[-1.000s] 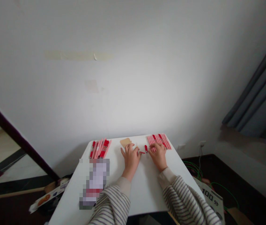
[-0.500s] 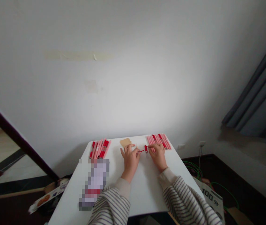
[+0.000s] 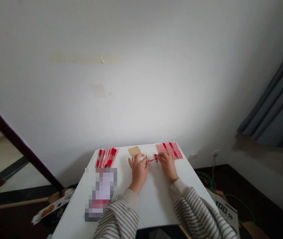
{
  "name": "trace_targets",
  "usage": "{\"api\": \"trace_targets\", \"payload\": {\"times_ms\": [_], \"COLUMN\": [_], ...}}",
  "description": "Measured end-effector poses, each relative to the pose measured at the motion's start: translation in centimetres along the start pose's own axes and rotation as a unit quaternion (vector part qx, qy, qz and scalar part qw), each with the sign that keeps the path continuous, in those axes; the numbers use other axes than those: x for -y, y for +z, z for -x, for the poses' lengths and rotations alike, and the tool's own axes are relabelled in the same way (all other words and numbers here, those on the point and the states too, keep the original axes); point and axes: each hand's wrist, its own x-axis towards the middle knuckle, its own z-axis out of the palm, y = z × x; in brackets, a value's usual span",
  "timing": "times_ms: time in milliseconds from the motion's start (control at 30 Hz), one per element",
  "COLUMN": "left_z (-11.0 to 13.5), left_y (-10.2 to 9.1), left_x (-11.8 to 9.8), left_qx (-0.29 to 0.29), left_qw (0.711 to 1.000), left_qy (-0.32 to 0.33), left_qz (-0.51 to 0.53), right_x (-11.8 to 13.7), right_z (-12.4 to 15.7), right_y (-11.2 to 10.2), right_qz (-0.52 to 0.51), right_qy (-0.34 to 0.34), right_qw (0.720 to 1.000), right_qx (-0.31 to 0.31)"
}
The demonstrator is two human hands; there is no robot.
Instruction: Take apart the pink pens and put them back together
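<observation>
My left hand (image 3: 140,169) is over the middle of the white table (image 3: 153,205), thumb and forefinger pinched on a thin red stick-like piece (image 3: 151,160) pointing right. Its other fingers are partly spread. Facing it, my right hand (image 3: 167,166) has its fingertips closed at a short red pen part (image 3: 155,158), which stands out on their left side. The exact grip is too small to make out. Just behind my left hand is a tan piece of card or paper (image 3: 134,151), partly covered by the fingers. A tiny orange-tipped item (image 3: 145,156) lies near the left fingertips.
Red and pink pens (image 3: 106,157) lie in a bunch at the table's back left. A row of pink pens (image 3: 170,150), several with red parts, is at the back right. A pixelated item (image 3: 103,196) lies at left. Behind the table rises a wall (image 3: 141,99).
My right fingertips have come slightly closer to the short red pen part and now overlap its edge. My left hand keeps its pinch almost unmoved. The view has shifted slightly.
</observation>
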Motion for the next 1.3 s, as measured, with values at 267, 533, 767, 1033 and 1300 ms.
{"api": "trace_targets", "payload": {"times_ms": [267,533,767,1033,1300], "left_z": [-0.01,0.16,-0.13,-0.13,-0.11], "left_y": [-0.15,-0.06,-0.04,0.43,0.31], "left_x": [-0.12,-0.18,-0.19,0.11,0.21], "left_qx": [0.0,-0.003,0.009,-0.002,0.004], "left_qw": [1.0,1.0,0.999,0.998,0.998], "left_qy": [0.0,0.012,-0.009,-0.015,-0.012], "left_qz": [0.018,0.026,0.053,0.062,0.061], "right_x": [-0.5,-0.54,-0.68,-0.66,-0.78], "right_z": [0.07,-0.06,-0.16,-0.05,0.09], "right_y": [0.15,-0.02,-0.17,0.06,0.25], "right_qz": [0.008,0.019,0.028,0.028,0.036], "right_qy": [-0.018,-0.039,-0.045,-0.059,-0.071], "right_qw": [1.0,0.999,0.998,0.997,0.996], "right_qx": [-0.003,0.025,0.02,0.039,0.031]}}
